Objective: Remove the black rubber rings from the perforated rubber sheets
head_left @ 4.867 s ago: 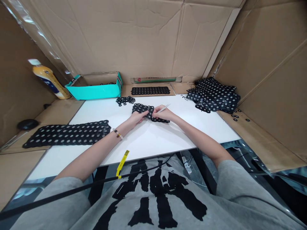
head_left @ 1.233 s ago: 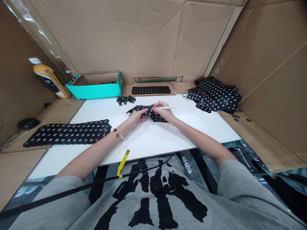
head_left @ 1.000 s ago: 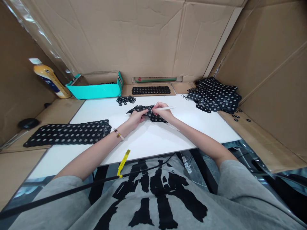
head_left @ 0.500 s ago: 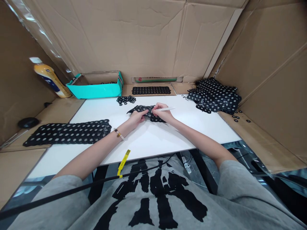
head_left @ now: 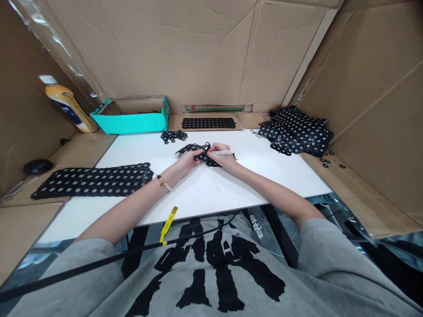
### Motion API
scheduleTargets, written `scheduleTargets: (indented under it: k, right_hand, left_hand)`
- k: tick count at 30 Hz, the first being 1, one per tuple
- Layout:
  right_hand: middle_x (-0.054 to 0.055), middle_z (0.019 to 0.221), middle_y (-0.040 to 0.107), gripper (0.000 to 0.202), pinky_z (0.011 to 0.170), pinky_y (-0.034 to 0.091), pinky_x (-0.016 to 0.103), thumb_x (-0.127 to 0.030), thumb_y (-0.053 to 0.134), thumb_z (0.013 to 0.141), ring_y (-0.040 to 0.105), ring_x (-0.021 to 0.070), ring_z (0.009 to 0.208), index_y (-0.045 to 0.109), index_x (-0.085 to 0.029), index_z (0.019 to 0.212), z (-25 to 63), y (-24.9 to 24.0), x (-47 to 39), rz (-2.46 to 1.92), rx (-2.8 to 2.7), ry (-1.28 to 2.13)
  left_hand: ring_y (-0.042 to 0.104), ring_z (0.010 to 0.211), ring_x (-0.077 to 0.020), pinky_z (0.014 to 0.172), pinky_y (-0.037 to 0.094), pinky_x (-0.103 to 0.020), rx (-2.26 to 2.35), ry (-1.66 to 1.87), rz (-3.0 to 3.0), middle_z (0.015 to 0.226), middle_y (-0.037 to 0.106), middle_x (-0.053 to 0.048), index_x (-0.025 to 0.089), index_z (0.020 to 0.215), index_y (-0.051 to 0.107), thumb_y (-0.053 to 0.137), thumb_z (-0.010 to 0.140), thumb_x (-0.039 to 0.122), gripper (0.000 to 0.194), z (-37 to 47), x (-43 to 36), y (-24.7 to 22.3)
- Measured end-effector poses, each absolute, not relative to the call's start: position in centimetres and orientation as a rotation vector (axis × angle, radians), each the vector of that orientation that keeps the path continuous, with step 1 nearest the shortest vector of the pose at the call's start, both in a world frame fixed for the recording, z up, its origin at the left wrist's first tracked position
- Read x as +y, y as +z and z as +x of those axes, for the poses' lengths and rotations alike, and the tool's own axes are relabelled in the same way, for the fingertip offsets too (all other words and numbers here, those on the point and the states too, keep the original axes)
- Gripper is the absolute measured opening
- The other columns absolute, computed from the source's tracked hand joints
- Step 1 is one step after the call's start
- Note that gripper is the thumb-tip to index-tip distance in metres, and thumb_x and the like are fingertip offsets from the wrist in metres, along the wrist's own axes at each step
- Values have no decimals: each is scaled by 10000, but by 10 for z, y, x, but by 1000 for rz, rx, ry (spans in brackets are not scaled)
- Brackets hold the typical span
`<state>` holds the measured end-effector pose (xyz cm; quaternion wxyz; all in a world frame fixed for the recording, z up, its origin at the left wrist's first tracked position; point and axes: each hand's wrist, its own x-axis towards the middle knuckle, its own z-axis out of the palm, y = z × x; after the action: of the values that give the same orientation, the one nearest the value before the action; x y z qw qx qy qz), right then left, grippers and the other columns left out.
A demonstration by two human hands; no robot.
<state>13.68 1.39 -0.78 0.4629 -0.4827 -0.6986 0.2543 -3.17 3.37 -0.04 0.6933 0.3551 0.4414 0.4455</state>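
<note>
Over the middle of the white table, my left hand (head_left: 190, 161) is closed on a black perforated sheet (head_left: 211, 162) dotted with pale round spots. My right hand (head_left: 223, 155) pinches a slim white pen-like tool (head_left: 224, 152), its tip end at the sheet close to my left thumb. The sheet is bunched up between my hands, and a strip of it rises loose above my fingers. Part of it is hidden behind both hands. Just beyond lies a small heap of black rings (head_left: 174, 136).
A turquoise box (head_left: 132, 125) stands at the back left beside a tilted bottle (head_left: 69, 105). Dotted sheets lie at the left (head_left: 95, 180), on the back cardboard (head_left: 209, 123), and in a pile (head_left: 295, 131) at the right. Several loose rings (head_left: 325, 163) lie near that pile. Cardboard walls surround the table.
My right hand has shifted slightly left, and the white tool now lies more level. A strip of the sheet has lifted up between my hands. The left hand keeps its hold.
</note>
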Motion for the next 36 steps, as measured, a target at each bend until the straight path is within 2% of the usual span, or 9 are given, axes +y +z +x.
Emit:
scheduleTargets:
  k: [4,12,19,26,31,36]
  right_hand:
    - [-16,642,617,99,597,383,241,-274,592,713,539,124,619,588,-180,683,141,-5,16,-1169,-1668,635]
    - [-37,572,596,104,543,418,238,-261,617,656,543,120,537,536,-195,661,144,-4,22,-1097,-1560,1005]
    - [-40,557,601,86,527,414,229,-232,610,643,546,117,523,536,-192,660,143,-3,20,-1094,-1580,1003]
    - [-34,596,611,82,527,393,217,-251,599,668,550,116,555,552,-185,678,140,-4,13,-1123,-1656,926]
    - [-19,630,622,83,536,369,210,-250,586,695,538,109,586,572,-175,662,137,-9,11,-1144,-1735,780]
    - [-15,624,628,79,549,369,210,-237,587,690,535,105,585,592,-169,651,137,-10,15,-1177,-1782,710]
  left_hand:
    - [470,487,-84,434,352,-203,1021,907,901,570,551,-14,96,679,625,689,736,81,86,-34,34,5]
    - [508,527,-96,514,420,-229,1026,872,1027,593,579,-19,95,694,633,763,666,98,133,-38,37,2]
    - [482,512,-84,495,391,-212,1020,888,1037,572,549,-12,94,680,619,744,682,76,126,-38,33,4]
    - [424,464,-73,443,316,-207,1042,946,1060,525,497,7,127,599,545,761,633,81,224,-38,35,-4]
    - [437,474,-80,470,356,-217,986,984,1020,526,509,9,126,596,557,735,589,48,194,-37,36,-5]
    - [404,450,-73,457,327,-216,995,930,1007,480,445,33,149,582,510,727,639,95,230,-35,31,2]
